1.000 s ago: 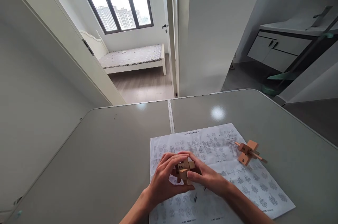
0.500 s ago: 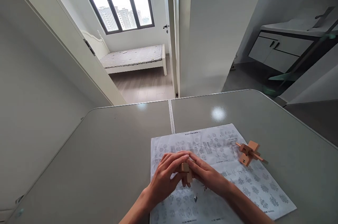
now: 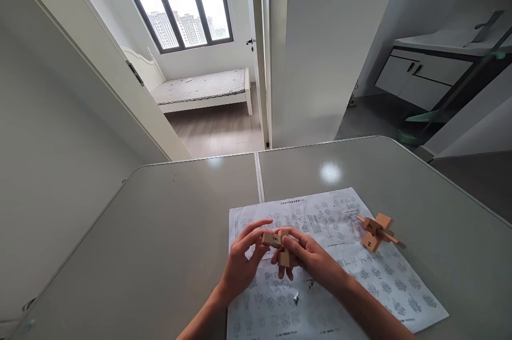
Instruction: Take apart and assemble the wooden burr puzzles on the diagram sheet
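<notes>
Above the printed sheet (image 3: 320, 310), both my hands are on a small wooden burr puzzle (image 3: 284, 259) made of crossed blocks. My right hand (image 3: 314, 260) grips it from the right, thumb on the near face and fingers behind and beneath. From the left, my left hand (image 3: 243, 254) pinches the end of a block marked 3 (image 3: 271, 239), its index finger stretched out above. Part of the puzzle is hidden behind my right fingers. A second wooden puzzle (image 3: 376, 233), with a thin rod through it and a 2 on one block, lies at the sheet's right edge.
The sheet, covered in small diagrams, lies on a grey table (image 3: 160, 254) with a seam (image 3: 260, 177) across it. Two small torn or dark spots show near the sheet's middle. Beyond the table are a doorway, a bed (image 3: 204, 86) and a sink cabinet (image 3: 424, 76).
My left fingers have lifted off the top of the puzzle and shifted left to a block's end. The puzzle has turned, bringing the 3 into view. The other puzzle stays put.
</notes>
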